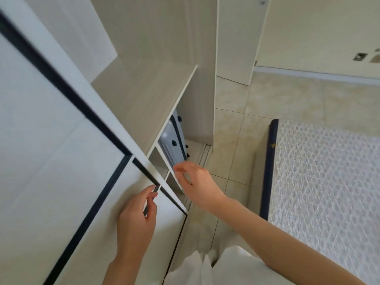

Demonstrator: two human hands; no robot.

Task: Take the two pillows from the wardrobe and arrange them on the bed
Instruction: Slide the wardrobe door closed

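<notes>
The wardrobe [144, 95] stands in front of me with its white sliding door [51, 161], framed in dark trim, covering the left part. My left hand [137, 219] grips the dark edge of that door low down. My right hand [195, 182] hovers just right of it by the shelf edges, fingers curled and apart, holding nothing. The exposed wooden shelf is bare. No pillows are visible. The bed [329, 192], with a white textured mattress and a dark blue border, lies at the right.
A light blue suitcase [172, 140] with black wheels stands in the lower compartment under the shelf. Beige tiled floor [267, 95] runs between wardrobe and bed. The door track [205, 151] lies along the floor. My white garment shows at the bottom.
</notes>
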